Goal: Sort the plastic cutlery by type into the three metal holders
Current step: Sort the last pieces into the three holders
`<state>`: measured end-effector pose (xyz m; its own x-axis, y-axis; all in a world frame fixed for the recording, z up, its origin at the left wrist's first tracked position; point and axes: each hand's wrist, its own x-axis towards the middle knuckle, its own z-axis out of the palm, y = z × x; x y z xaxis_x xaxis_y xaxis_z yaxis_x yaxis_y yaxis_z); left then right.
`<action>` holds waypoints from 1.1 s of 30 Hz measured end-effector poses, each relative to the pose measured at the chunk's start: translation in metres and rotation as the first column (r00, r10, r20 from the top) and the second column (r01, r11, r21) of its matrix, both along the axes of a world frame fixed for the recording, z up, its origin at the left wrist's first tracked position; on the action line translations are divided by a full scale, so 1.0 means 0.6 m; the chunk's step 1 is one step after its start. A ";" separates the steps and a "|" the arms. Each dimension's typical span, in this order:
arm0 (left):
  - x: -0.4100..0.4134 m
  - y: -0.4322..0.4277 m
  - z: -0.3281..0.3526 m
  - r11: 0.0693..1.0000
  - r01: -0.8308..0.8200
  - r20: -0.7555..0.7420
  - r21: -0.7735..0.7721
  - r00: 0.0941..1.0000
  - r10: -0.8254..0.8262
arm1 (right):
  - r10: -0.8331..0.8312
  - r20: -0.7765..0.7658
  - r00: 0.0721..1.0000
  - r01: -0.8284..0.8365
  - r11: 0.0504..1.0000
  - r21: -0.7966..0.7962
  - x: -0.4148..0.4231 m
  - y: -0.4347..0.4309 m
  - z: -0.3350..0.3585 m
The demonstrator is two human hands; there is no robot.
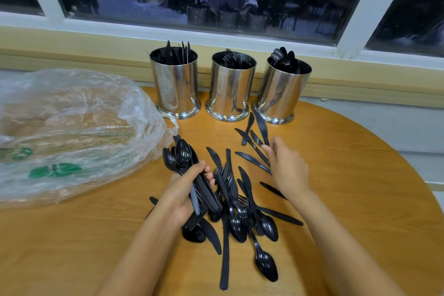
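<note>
Three shiny metal holders stand in a row at the back of the round wooden table: the left holder [175, 84] has knives, the middle holder [231, 87] forks, the right holder [283, 91] spoons. My left hand [185, 193] grips a bundle of black spoons [183, 155], bowls pointing away from me. My right hand [287, 168] pinches the handle of a black knife [262, 128] that points toward the holders. A loose pile of black cutlery [240, 214] lies between and below my hands. Several knives [252, 158] lie just left of my right hand.
A crumpled clear plastic bag [67, 132] with green print covers the table's left side. A window ledge [96, 55] runs behind the holders, with dark panes reflecting a person. The table's curved edge [408, 163] drops off at the right.
</note>
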<state>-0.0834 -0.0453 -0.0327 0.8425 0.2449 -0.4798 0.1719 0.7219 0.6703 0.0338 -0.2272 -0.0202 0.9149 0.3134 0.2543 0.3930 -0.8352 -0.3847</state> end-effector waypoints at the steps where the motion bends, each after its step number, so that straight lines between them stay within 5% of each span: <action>1: 0.002 -0.002 0.001 1.000 -0.008 0.008 -0.007 1.000 0.008 | 0.030 -0.060 0.998 -0.026 0.997 0.075 -0.008 0.008 0.007; 6: 0.014 -0.017 0.006 0.995 -0.087 0.018 -0.050 0.996 0.088 | 0.323 -0.389 0.863 -0.123 0.880 0.458 -0.063 0.056 0.014; 14: 0.009 -0.015 0.013 0.987 -0.143 -0.019 0.071 0.989 0.145 | 0.393 -0.283 0.875 -0.180 0.806 0.563 -0.100 0.075 0.000; 16: 0.008 -0.008 0.014 0.981 -0.186 -0.029 0.053 0.982 0.188 | 0.285 -0.234 0.930 -0.134 0.852 0.506 -0.077 0.051 0.002; 19: 0.003 0.000 0.012 0.981 -0.186 -0.047 0.048 0.981 0.189 | 0.051 -0.146 0.988 -0.028 0.988 0.153 -0.031 -0.001 -0.007; 21: 0.001 0.002 0.014 0.985 -0.146 -0.065 0.087 0.986 0.152 | -0.041 -0.092 0.995 0.023 0.982 -0.186 -0.014 -0.030 -0.020; 23: 0.001 0.001 0.014 0.988 -0.126 -0.063 0.090 0.989 0.132 | -0.071 -0.040 0.997 0.053 0.937 -0.346 -0.005 -0.044 -0.033; 30: 0.003 -0.007 0.011 0.987 -0.162 0.007 -0.024 0.987 0.162 | -0.006 -0.113 0.994 -0.022 0.969 -0.244 0.004 -0.045 -0.032; 33: 0.007 -0.016 0.013 0.989 -0.151 0.009 -0.007 0.989 0.151 | 0.091 -0.241 0.966 -0.075 0.994 0.074 -0.013 -0.024 -0.007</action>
<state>-0.0794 -0.0547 -0.0247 0.8005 0.3663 -0.4743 0.0545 0.7436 0.6664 0.0261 -0.2413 -0.0242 0.9232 0.3812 0.0485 0.3475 -0.7742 -0.5290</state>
